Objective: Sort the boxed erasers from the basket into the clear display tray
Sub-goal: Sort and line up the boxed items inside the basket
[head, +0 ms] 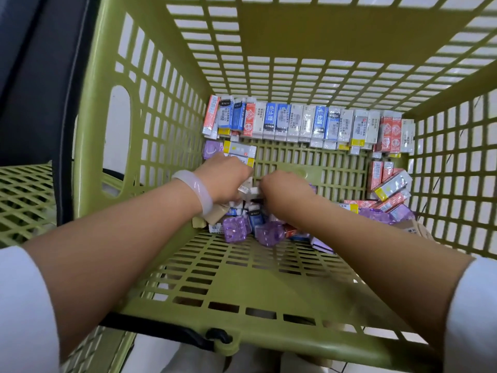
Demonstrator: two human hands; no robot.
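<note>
Green lattice basket (pixel 166 109): boxed erasers (pixel 298 125) ranked at 12 o'clock, loose heap mid-floor. Left hand (pixel 224 179) and right hand (pixel 285 189) reach into the heap, fingers hidden; grips cannot be told. Display tray out of sight.

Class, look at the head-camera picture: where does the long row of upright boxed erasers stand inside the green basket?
The row of boxed erasers stands along the far wall of the green basket, beyond both hands, running from its left corner to its right.
</note>
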